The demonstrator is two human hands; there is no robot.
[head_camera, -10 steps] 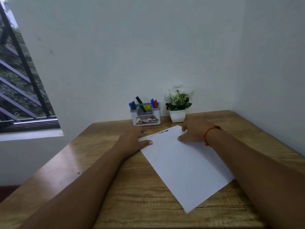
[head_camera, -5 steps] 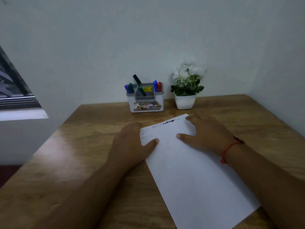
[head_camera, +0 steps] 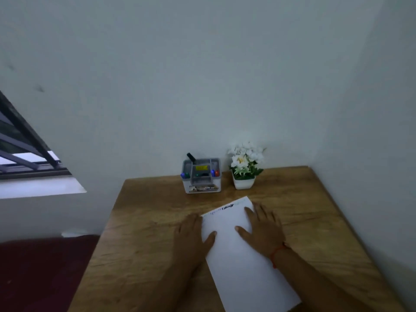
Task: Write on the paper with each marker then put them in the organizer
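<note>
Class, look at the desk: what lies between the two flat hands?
In the head view, only the white sheet of paper lies between the left hand and right hand.

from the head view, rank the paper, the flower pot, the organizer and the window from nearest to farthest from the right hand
1. The paper: directly under the right hand, touching it.
2. The flower pot: on the desk beyond the hand, by the back wall.
3. The organizer: also at the back, left of the pot, so a little farther.
4. The window: off the desk, far to the left.
</note>
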